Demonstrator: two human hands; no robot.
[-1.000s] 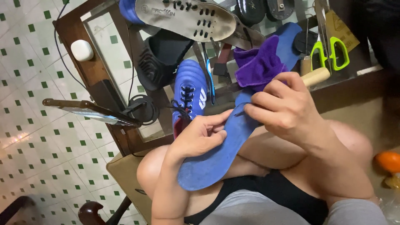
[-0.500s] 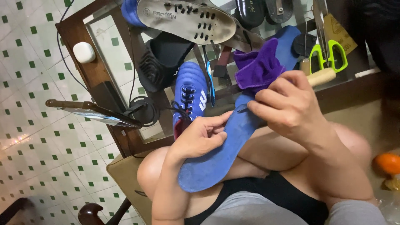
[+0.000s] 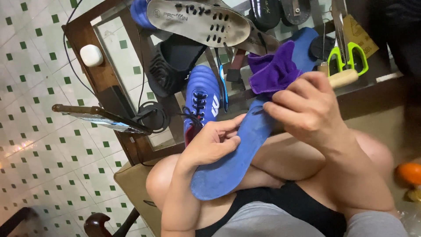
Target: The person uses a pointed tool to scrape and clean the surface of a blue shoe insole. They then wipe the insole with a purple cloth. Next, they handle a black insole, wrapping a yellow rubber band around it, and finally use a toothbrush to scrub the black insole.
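Note:
A blue shoe insole (image 3: 228,164) rests across my bare knees. My left hand (image 3: 210,142) grips its edge near the middle. My right hand (image 3: 309,109) pinches a small dark thing against the insole's upper end; what it is I cannot tell. A crumpled purple cloth (image 3: 274,70) lies just beyond my right hand. A blue football boot (image 3: 201,98) with black laces stands on the glass table behind my left hand.
The wood-framed glass table (image 3: 94,72) carries a grey insole (image 3: 197,22), a black shoe (image 3: 175,61), green-handled scissors (image 3: 346,55), a wooden-handled tool (image 3: 342,79) and a white case (image 3: 91,55). Green-dotted floor tiles lie left. An orange fruit (image 3: 410,173) sits at right.
My right hand has shifted slightly along the insole's upper end; my left hand keeps its grip. Little else differs.

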